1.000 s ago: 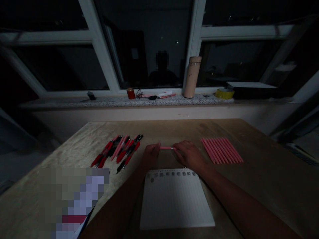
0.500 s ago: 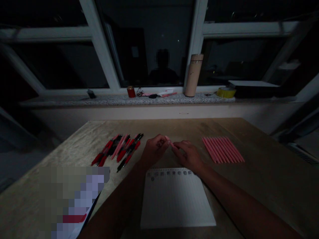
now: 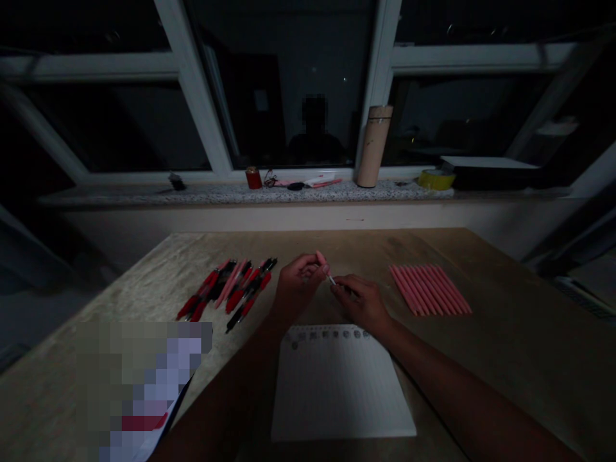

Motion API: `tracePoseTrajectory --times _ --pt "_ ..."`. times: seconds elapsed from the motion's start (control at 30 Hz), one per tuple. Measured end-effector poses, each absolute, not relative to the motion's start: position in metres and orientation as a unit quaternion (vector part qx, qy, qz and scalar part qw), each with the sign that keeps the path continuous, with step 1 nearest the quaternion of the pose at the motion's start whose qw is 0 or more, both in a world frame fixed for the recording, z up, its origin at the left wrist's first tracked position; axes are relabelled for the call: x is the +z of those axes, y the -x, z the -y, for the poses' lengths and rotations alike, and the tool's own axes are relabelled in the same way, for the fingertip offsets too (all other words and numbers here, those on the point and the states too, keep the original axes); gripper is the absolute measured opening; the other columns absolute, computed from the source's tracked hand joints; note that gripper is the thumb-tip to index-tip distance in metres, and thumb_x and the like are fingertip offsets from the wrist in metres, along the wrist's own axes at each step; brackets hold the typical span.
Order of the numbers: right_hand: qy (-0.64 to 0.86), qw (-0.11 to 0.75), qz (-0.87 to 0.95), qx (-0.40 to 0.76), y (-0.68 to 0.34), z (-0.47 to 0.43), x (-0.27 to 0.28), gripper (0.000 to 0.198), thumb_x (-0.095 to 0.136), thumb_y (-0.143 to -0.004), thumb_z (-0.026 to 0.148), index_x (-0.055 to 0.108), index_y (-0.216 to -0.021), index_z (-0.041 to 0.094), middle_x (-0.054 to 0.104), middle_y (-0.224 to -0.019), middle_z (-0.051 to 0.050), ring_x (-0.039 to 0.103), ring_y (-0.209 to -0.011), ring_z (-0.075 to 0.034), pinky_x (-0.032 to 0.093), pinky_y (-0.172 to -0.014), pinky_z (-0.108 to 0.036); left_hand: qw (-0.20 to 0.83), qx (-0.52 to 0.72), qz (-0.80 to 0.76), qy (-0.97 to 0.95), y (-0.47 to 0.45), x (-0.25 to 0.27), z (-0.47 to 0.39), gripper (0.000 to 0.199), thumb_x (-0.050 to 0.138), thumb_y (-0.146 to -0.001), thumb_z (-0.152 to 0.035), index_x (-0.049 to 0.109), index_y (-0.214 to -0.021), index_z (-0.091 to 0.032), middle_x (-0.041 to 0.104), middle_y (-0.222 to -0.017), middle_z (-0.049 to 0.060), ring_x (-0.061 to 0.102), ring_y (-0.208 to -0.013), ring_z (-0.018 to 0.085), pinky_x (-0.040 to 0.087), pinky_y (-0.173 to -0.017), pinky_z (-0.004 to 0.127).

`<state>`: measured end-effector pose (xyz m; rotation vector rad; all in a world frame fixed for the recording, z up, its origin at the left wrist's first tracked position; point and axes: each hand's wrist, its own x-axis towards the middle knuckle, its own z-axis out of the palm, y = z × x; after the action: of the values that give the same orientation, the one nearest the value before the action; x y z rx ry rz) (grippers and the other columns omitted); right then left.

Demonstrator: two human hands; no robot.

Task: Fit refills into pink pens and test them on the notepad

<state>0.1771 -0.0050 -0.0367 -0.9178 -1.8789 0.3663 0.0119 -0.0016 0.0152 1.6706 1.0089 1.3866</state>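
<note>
A pink pen (image 3: 320, 258) is held between my two hands above the table, just beyond the notepad. My left hand (image 3: 299, 282) is closed on its pink part, which points up and away. A thin whitish length shows between the hands, running into the fingertips of my right hand (image 3: 362, 300), which is closed on the other end. The right fingers hide most of that end. Below the hands lies a lined notepad (image 3: 342, 391), with a row of small round scribbles along its top edge and one more beneath.
Several pink pens (image 3: 430, 290) lie in a neat row on the right. A loose pile of red, black and pink pens (image 3: 231, 287) lies on the left. On the windowsill stand a tan flask (image 3: 374, 147), yellow tape (image 3: 436, 179) and a red jar (image 3: 253, 178).
The pink pen has been drawn apart between my hands, so a whitish length now shows. My left hand has shifted slightly, its pink part tipped higher.
</note>
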Motion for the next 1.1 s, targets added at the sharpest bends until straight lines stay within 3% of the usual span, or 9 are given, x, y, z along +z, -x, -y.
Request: tracePoseTrajectory --times 0.43,0.6,0.77,1.1 --pt "0.389 0.5 0.758 0.153 -0.178 0.002 -0.042 0.018 0.053 -0.086 0.029 0.066 -0.094 0.02 0.068 -0.081 -0.004 0.059 -0.067 -0.014 0.047 -0.065 -0.026 0.316 0.625 -0.405 -0.587 0.002 0.022 -0.009 0.021 0.061 -0.075 -0.034 0.058 -0.082 -0.013 0.065 -0.07 0.002 0.058 -0.061 0.01 0.045 -0.06 0.021" --pt "0.394 0.503 0.753 0.156 -0.178 0.001 -0.044 0.019 0.054 -0.086 0.029 0.066 -0.095 0.018 0.069 -0.081 -0.005 0.059 -0.065 -0.013 0.046 -0.064 -0.024 0.325 0.541 -0.468 -0.618 0.007 0.005 -0.017 0.023 0.062 -0.072 -0.037 0.061 -0.076 -0.014 0.065 -0.065 0.0 0.058 -0.057 0.01 0.044 -0.057 0.021" --pt "0.399 0.499 0.754 0.155 -0.177 0.003 -0.038 0.019 0.052 -0.086 0.029 0.065 -0.093 0.016 0.067 -0.076 -0.004 0.057 -0.062 -0.012 0.045 -0.061 -0.023 0.265 0.432 -0.534 -0.677 0.01 -0.005 -0.02 0.024 0.059 -0.074 -0.039 0.064 -0.073 -0.015 0.066 -0.063 0.001 0.058 -0.057 0.011 0.042 -0.055 0.021" --pt "0.418 0.48 0.752 0.171 -0.178 0.003 -0.039 0.021 0.05 -0.088 0.032 0.064 -0.094 0.016 0.064 -0.071 -0.003 0.056 -0.061 -0.012 0.043 -0.06 -0.022 0.126 0.24 -0.632 -0.726 0.02 -0.023 -0.025 0.03 0.055 -0.076 -0.038 0.066 -0.096 -0.019 0.07 -0.075 0.003 0.063 -0.071 0.016 0.041 -0.061 0.023"
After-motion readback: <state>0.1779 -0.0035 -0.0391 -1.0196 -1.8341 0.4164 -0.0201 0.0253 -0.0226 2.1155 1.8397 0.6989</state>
